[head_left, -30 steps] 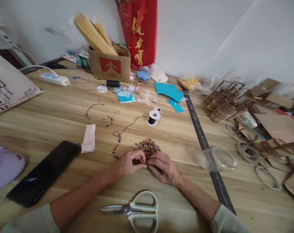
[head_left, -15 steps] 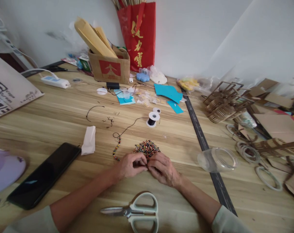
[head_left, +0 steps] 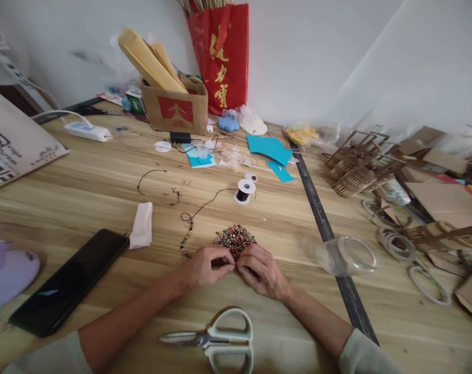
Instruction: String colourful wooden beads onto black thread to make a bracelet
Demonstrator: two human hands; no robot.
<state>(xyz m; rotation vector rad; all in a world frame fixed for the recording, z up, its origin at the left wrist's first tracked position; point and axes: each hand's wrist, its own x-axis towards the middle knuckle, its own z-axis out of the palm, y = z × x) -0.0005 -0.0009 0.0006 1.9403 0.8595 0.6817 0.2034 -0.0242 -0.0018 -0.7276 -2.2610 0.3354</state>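
Hardly any change: left hand (head_left: 207,265) and right hand (head_left: 264,271) still pinched tip to tip, contents too small to tell, beads (head_left: 236,238) heaped just beyond, beaded cord (head_left: 183,243) beside left; same fine fingerwork, apparently.

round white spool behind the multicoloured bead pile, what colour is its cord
Black cord on the white spool, best seen in the head view.

From here, soft, subdued light is spreading evenly. The flat, glossy black phone (head_left: 70,283) is reflecting a pale patch; the white-handled metal scissors (head_left: 213,340) are casting a soft shadow. Blur and stretching are degrading the outer margins.
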